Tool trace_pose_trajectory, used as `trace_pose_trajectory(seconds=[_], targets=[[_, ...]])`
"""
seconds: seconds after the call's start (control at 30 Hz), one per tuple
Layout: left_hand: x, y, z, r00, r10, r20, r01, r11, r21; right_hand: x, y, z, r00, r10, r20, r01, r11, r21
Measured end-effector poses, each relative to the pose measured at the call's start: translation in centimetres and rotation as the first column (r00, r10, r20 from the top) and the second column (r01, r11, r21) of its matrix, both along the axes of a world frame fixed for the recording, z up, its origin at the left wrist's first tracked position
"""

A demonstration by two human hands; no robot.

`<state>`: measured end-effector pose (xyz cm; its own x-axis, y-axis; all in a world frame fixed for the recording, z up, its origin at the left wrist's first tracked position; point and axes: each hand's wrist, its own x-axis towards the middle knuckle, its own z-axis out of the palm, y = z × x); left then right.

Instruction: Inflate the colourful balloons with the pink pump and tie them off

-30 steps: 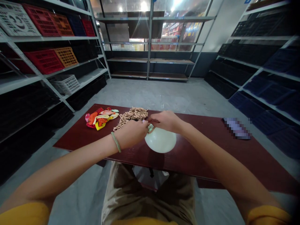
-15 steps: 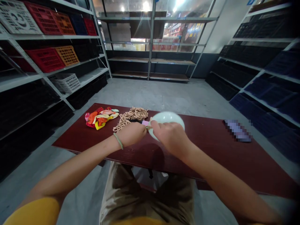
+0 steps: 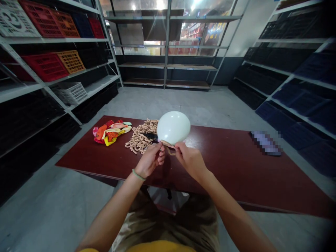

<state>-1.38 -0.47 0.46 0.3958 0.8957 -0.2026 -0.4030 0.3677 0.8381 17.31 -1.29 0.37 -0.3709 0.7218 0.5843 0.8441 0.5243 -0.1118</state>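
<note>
An inflated pale mint balloon point(image 3: 173, 126) stands just beyond my fingertips, above the table. Below its lower edge, a tan elastic band point(image 3: 170, 151) stretches and loops between my two hands. My left hand point(image 3: 151, 159), palm partly turned up, pinches the band's left end; the balloon's neck is hidden near these fingers. My right hand point(image 3: 191, 159) is closed on the band's right end, thumb and forefinger together. Left of the balloon lies a pile of tan curled bands point(image 3: 138, 138) with a small black item point(image 3: 151, 135) on it.
Several limp coloured balloons point(image 3: 110, 133) lie at the left of the dark red table point(image 3: 223, 164). A pixelated flat object point(image 3: 265, 143) rests near its right end. Shelves with plastic crates point(image 3: 47, 66) stand to the left; more racks point(image 3: 291, 75) stand to the right.
The balloon has moved left and now stands more upright. My hands have drawn slightly apart and turned, with the left palm rolling up. The tan band now shows stretched between them.
</note>
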Motion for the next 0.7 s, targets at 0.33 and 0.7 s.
trace_pose_trajectory(seconds=[0.33,0.7], targets=[[-1.9,0.9,-1.1,0.884,0.175,-0.434,-0.086,0.973,0.216,1.2,-0.1,-0.9,0.997,-0.055,0.049,0.053,0.998,0.034],[-2.2,-0.5,1.2,0.552,0.708,-0.440,0.002,0.527,0.850,2.1,-0.2,-0.8,0.953,0.005,-0.303,-0.127,0.914,-0.386]])
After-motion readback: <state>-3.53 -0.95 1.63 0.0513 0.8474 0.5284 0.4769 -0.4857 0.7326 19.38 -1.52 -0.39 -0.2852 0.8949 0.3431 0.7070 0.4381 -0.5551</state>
